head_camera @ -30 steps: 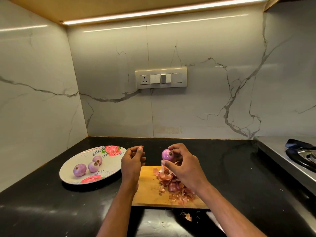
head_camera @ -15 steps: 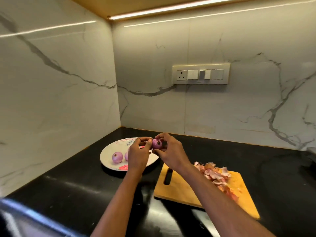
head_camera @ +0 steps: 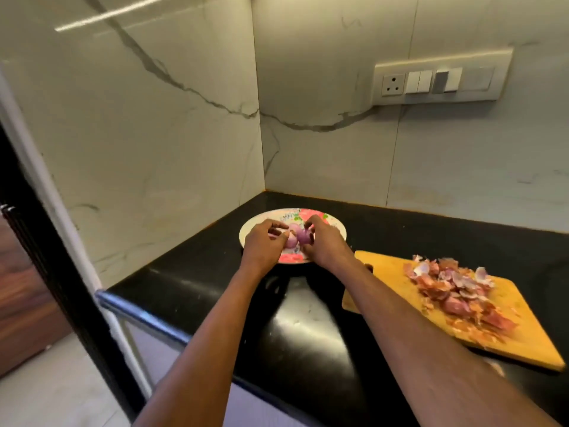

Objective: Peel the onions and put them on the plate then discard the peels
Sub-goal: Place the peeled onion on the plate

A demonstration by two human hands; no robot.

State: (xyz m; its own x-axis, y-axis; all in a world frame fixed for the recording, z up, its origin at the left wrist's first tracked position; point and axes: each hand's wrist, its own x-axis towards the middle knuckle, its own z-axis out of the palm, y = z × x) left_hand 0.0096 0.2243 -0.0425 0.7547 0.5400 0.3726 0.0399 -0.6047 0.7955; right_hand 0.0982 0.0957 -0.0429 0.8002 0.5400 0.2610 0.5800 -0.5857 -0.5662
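Now both hands, left (head_camera: 264, 246) and right (head_camera: 323, 245), pinch one onion (head_camera: 303, 236) over the plate (head_camera: 337, 226).

A home kitchen is showing here: a glossy black surface (head_camera: 197, 282) is running into a corner of veined marble wall panels (head_camera: 154, 143), a socket-and-switch plate (head_camera: 440, 78) is sitting on the back wall, and a wooden cutting board (head_camera: 523, 331) is carrying onion peels (head_camera: 455, 291).

Plate (head_camera: 337, 227) left of cutting board (head_camera: 388, 272); peels (head_camera: 455, 288) on board; onions (head_camera: 303, 236) on plate.
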